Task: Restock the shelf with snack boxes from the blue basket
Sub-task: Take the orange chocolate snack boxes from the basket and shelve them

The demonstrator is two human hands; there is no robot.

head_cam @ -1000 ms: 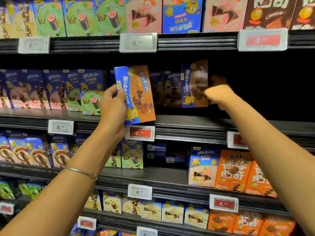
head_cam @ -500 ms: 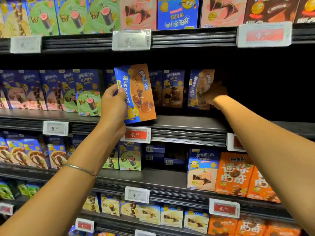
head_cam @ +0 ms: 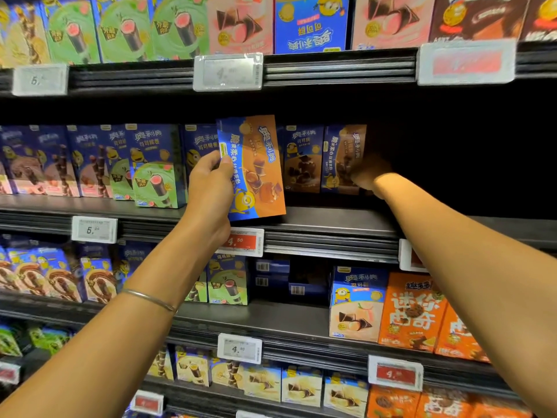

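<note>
The left hand (head_cam: pixel 211 188) held a blue-and-orange box (head_cam: pixel 256 170) in front of the middle shelf (head_cam: pixel 331 220). The thumb lay on the printed face and the other fingers were curled behind the left edge. The box was tilted a little, and its lower corner was just above the front lip of the shelf, over a red price tag (head_cam: pixel 241 241). My judgement is that it was held ready there, close to the place where it should go, while the other hand arranged the row.

The right hand (head_cam: pixel 366 176) reached deep into the shelf, at the right side of a shelved box (head_cam: pixel 342 158) of the same kind. That box stood upright at the end of the row, with its face to the front. The hand was in strong shadow. It seemed to touch that box, but I could not tell if the fingers were curled round it or only pressed on it. Probably the hand was there to set the box straight and close to its neighbour.

To the right of this box the shelf showed only a dark gap (head_cam: pixel 452 164), so there was likely room for more stock. The blue basket was not in the view.
</note>
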